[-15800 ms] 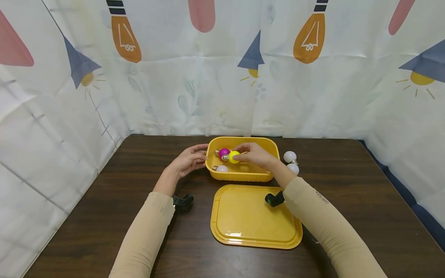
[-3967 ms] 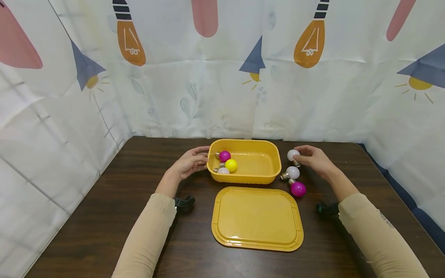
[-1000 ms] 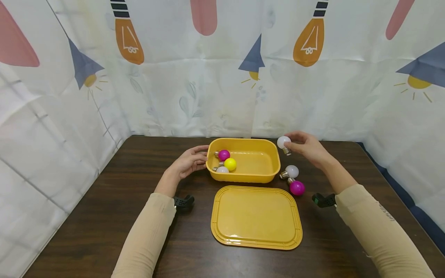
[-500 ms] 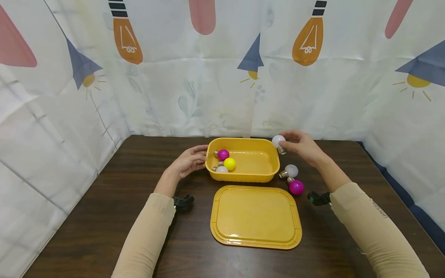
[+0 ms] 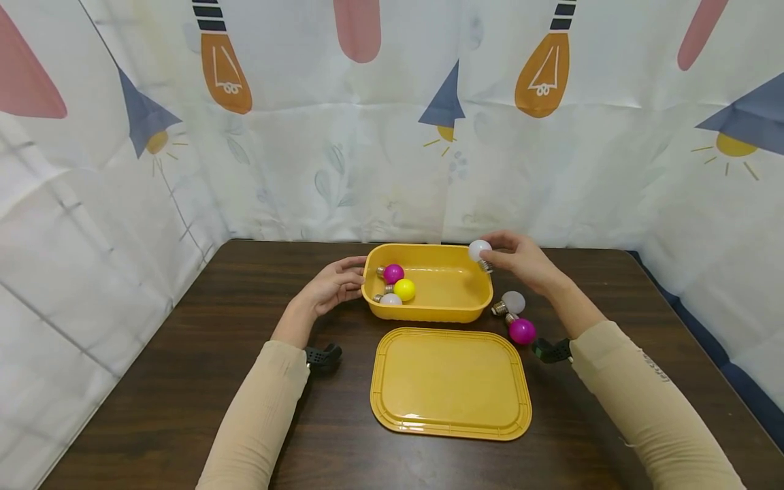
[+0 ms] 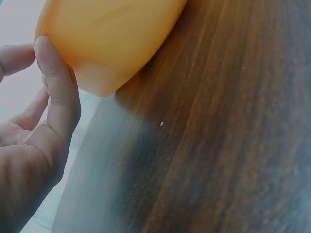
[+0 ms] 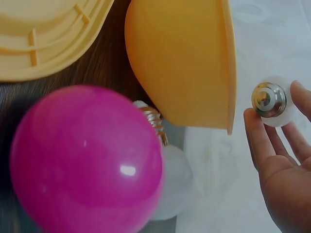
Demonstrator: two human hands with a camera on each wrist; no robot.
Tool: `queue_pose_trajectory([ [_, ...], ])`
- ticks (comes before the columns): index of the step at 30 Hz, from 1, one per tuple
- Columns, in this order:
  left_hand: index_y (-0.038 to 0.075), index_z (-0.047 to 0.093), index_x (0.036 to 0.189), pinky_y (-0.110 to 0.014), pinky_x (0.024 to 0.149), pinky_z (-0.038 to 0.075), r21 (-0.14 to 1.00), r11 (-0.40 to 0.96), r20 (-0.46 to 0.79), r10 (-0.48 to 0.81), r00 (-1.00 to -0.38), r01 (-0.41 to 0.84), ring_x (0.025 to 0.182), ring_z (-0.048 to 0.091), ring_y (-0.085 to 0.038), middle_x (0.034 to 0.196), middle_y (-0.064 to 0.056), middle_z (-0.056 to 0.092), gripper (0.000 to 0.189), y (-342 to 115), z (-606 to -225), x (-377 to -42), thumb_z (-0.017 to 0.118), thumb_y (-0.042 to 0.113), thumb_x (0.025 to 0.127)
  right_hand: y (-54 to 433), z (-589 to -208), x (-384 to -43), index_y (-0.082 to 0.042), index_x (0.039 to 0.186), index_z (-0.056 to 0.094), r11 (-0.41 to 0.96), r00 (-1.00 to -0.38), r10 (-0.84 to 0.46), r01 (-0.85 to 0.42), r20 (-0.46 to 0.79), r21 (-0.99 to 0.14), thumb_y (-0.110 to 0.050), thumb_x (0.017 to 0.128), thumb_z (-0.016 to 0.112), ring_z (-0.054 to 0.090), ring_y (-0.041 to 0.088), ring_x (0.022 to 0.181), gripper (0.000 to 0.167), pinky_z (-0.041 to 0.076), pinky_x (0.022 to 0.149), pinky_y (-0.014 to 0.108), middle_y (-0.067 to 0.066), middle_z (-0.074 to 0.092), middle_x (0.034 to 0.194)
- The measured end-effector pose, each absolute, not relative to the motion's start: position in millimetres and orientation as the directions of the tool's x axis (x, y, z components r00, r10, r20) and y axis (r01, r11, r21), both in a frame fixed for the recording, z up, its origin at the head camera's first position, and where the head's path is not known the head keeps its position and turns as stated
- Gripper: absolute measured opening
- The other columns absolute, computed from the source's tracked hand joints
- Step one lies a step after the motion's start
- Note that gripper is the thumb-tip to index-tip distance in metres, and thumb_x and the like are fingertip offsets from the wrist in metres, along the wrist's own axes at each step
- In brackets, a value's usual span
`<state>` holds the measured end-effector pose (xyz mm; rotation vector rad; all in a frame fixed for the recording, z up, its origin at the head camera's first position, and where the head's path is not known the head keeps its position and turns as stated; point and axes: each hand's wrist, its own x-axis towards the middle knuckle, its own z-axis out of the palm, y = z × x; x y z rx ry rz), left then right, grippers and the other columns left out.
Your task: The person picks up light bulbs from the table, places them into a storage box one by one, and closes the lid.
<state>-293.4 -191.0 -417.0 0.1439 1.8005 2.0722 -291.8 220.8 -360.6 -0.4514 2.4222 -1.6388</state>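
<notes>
My right hand (image 5: 525, 262) pinches a white light bulb (image 5: 480, 250) above the right end of a yellow plastic box (image 5: 429, 312). In the right wrist view, the bulb's metal screw base (image 7: 268, 99) points toward the camera, higher than the box rim. My left hand (image 5: 333, 286) touches the box's left end with its fingers, outside the wall. Inside the box, at its left side, lie a magenta bulb (image 5: 393, 273), a yellow bulb (image 5: 404, 289) and a white bulb (image 5: 392, 299).
Right of the box, another white bulb (image 5: 513, 302) and a magenta bulb (image 5: 523, 331) lie close together on the dark wooden table (image 5: 184, 381). A yellow lid (image 5: 450, 384) lies flat in front of the box. A printed curtain (image 5: 380, 170) hangs behind.
A yellow bulb went into the box and a magenta one now lies at right. Since then my right hand has lifted a white bulb and carried it left over the box. My left hand stays put.
</notes>
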Motion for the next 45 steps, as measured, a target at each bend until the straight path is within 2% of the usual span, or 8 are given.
queue_pose_trajectory([
  [2, 0.006, 0.036, 0.157, -0.029, 0.081, 0.060, 0.969, -0.105, -0.175, 0.353, -0.919, -0.224, 0.098, 0.069, -0.024, 0.144, -0.029, 0.048, 0.061, -190.7, -417.1, -293.5, 0.055, -0.006, 0.100, 218.3, -361.7, -292.6, 0.000, 0.143, 0.051, 0.338, -0.935, -0.353, -0.149, 0.022, -0.929, -0.026, 0.102, 0.067, 0.052, 0.033, 0.128, 0.051, 0.044, 0.107, 0.055, 0.018, 0.053, 0.140],
  [9, 0.005, 0.036, 0.157, -0.030, 0.082, 0.060, 0.967, -0.116, -0.175, 0.345, -0.922, -0.227, 0.099, 0.070, -0.024, 0.146, -0.030, 0.047, 0.063, -190.2, -417.3, -292.2, 0.058, -0.005, 0.098, 207.6, -364.1, -294.5, 0.000, 0.142, 0.053, 0.328, -0.933, -0.360, -0.152, 0.026, -0.932, -0.026, 0.102, 0.068, 0.054, 0.032, 0.125, 0.050, 0.052, 0.096, 0.038, 0.018, 0.056, 0.138],
  [17, 0.005, 0.035, 0.157, -0.029, 0.082, 0.060, 0.968, -0.114, -0.173, 0.344, -0.923, -0.224, 0.099, 0.069, -0.024, 0.145, -0.030, 0.048, 0.062, -190.3, -418.1, -292.0, 0.056, -0.005, 0.100, 195.6, -361.8, -292.3, -0.002, 0.140, 0.055, 0.331, -0.927, -0.375, -0.148, 0.014, -0.932, -0.025, 0.101, 0.068, 0.057, 0.033, 0.118, 0.047, 0.052, 0.095, 0.047, 0.017, 0.058, 0.134],
  [25, 0.005, 0.036, 0.157, -0.029, 0.081, 0.060, 0.972, -0.103, -0.163, 0.347, -0.924, -0.210, 0.098, 0.069, -0.023, 0.144, -0.029, 0.048, 0.062, -191.2, -419.6, -292.3, 0.057, -0.004, 0.099, 187.6, -362.0, -292.7, -0.003, 0.140, 0.055, 0.319, -0.925, -0.381, -0.140, 0.008, -0.937, -0.024, 0.100, 0.071, 0.055, 0.034, 0.127, 0.048, 0.049, 0.101, 0.052, 0.017, 0.057, 0.137],
  [33, 0.005, 0.036, 0.157, -0.029, 0.081, 0.060, 0.972, -0.100, -0.165, 0.349, -0.923, -0.212, 0.099, 0.069, -0.024, 0.143, -0.028, 0.049, 0.062, -191.2, -418.7, -292.6, 0.057, -0.004, 0.099, 182.1, -364.2, -294.4, -0.002, 0.142, 0.054, 0.311, -0.920, -0.393, -0.130, -0.003, -0.941, -0.024, 0.100, 0.070, 0.055, 0.036, 0.129, 0.050, 0.045, 0.107, 0.056, 0.018, 0.054, 0.140],
  [45, 0.005, 0.036, 0.157, -0.029, 0.082, 0.060, 0.970, -0.114, -0.164, 0.348, -0.923, -0.215, 0.096, 0.070, -0.021, 0.144, -0.029, 0.049, 0.061, -191.1, -420.1, -293.3, 0.056, -0.005, 0.100, 172.7, -369.6, -298.4, -0.005, 0.141, 0.056, 0.314, -0.917, -0.399, -0.123, -0.013, -0.942, -0.025, 0.100, 0.071, 0.053, 0.035, 0.129, 0.048, 0.044, 0.108, 0.056, 0.017, 0.055, 0.139],
])
